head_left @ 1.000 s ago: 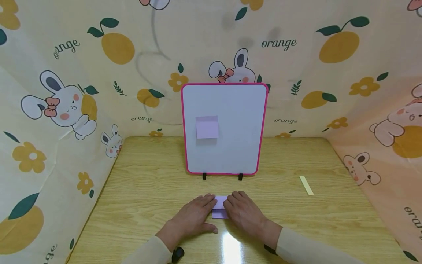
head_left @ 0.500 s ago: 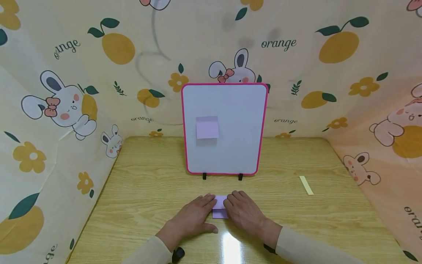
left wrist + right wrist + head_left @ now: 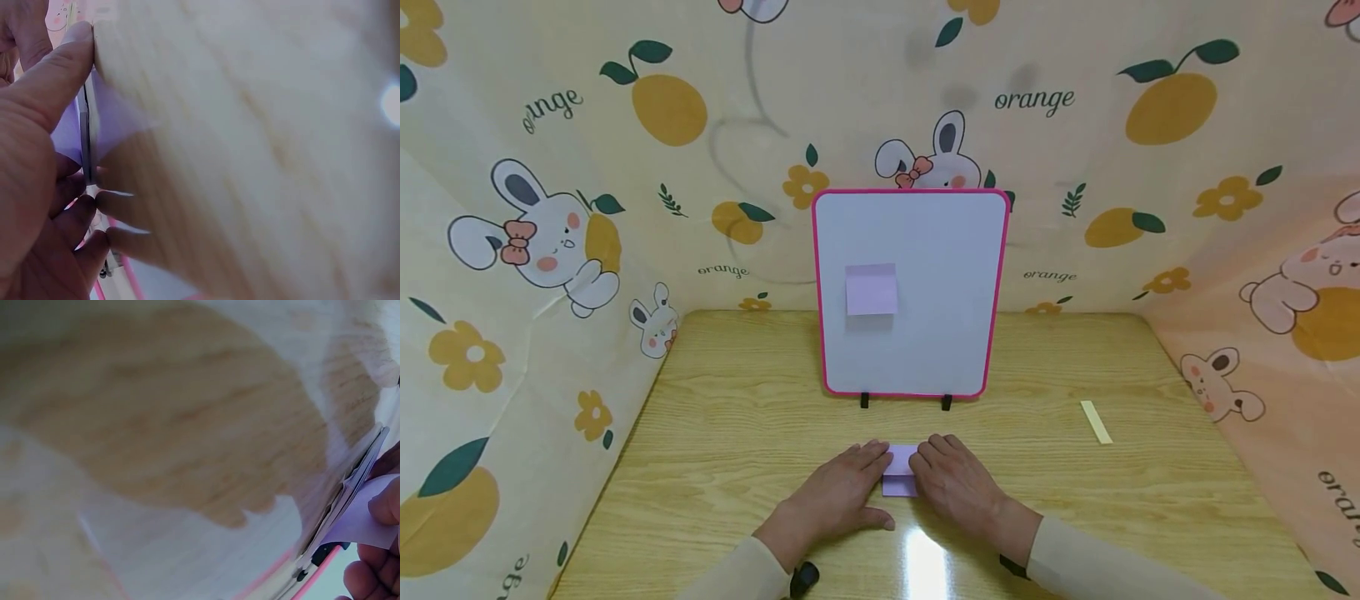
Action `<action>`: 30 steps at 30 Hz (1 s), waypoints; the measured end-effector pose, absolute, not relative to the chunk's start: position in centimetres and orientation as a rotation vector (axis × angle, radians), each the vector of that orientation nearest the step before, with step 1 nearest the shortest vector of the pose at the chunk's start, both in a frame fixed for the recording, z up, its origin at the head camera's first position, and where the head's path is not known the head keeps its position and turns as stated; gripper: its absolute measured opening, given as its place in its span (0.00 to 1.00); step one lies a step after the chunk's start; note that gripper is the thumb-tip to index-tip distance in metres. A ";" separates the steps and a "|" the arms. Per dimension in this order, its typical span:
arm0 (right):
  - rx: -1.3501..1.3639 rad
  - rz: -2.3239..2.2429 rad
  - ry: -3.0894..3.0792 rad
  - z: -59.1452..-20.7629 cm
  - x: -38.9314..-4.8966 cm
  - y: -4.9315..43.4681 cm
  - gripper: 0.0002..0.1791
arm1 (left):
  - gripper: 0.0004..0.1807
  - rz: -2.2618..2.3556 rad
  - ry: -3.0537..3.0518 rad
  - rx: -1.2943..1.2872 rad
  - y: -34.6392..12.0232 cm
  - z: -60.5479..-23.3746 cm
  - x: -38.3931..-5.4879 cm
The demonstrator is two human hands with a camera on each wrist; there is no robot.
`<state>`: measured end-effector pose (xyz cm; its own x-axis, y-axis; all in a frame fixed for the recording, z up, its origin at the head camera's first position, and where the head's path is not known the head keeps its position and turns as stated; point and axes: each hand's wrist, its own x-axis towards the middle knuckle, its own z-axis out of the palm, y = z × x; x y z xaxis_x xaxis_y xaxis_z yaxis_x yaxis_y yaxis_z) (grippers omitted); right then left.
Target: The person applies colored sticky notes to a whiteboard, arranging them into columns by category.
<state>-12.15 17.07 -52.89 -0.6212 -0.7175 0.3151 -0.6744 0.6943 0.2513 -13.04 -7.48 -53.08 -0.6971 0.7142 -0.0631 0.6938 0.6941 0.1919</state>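
Note:
A small purple sheet of paper (image 3: 901,461) lies on the table in front of the whiteboard, a crease or edge running across it in the head view. My left hand (image 3: 838,485) rests on its left side, fingers straight and fingertips pressing the sheet, thumb stretched away. At its right edge my right hand (image 3: 958,485) holds the sheet with curled fingers. The left wrist view gives the paper (image 3: 67,134) beyond the left thumb. In the right wrist view a finger lies against the paper (image 3: 365,520); the exact grip is partly hidden.
Behind the hands a pink-framed whiteboard (image 3: 925,350) stands on black feet, with a purple sticky note (image 3: 871,290) on its left half. A pale yellow strip (image 3: 1097,422) lies on the wooden table (image 3: 737,383) at right. Printed cloth encloses the table on three sides.

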 end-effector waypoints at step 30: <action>1.036 -0.079 -2.521 -52.6 -12.5 17.3 0.09 | 0.44 0.217 2.771 1.202 -9.8 -51.9 -10.8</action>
